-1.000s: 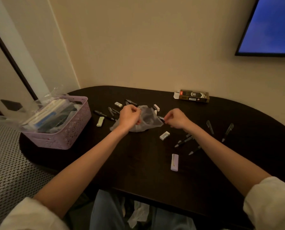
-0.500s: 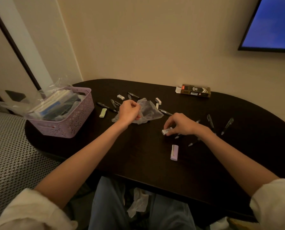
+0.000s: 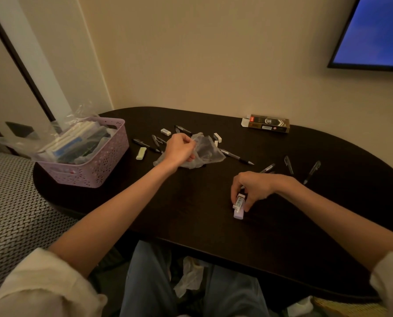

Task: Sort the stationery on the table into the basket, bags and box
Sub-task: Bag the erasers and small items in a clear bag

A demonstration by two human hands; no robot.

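Near the tabletop's front edge, erasers (image 3: 239,205) are pinched by the right hand (image 3: 251,188).
Mid-tabletop a bag (image 3: 205,152) is gripped by the left hand (image 3: 179,149); the basket (image 3: 99,165) at the left edge is filled, while pens (image 3: 236,156) and the box (image 3: 268,123) remain unsorted.

The plastic bag (image 3: 204,152) lies on the counter (image 3: 191,213), held by the grip of the left hand (image 3: 179,149). Left of the bag stands the basket (image 3: 94,165) at the counter's edge, with packets inside it. Between basket and bag lie an eraser (image 3: 141,153) and several pens (image 3: 145,145). Behind the bag to the right, against the wall, lies the box (image 3: 268,123). Right of the bag lie more pens (image 3: 289,164). Before the bag, to its right, the right hand (image 3: 252,188) pinches a small eraser (image 3: 239,202) over a larger one (image 3: 239,213).
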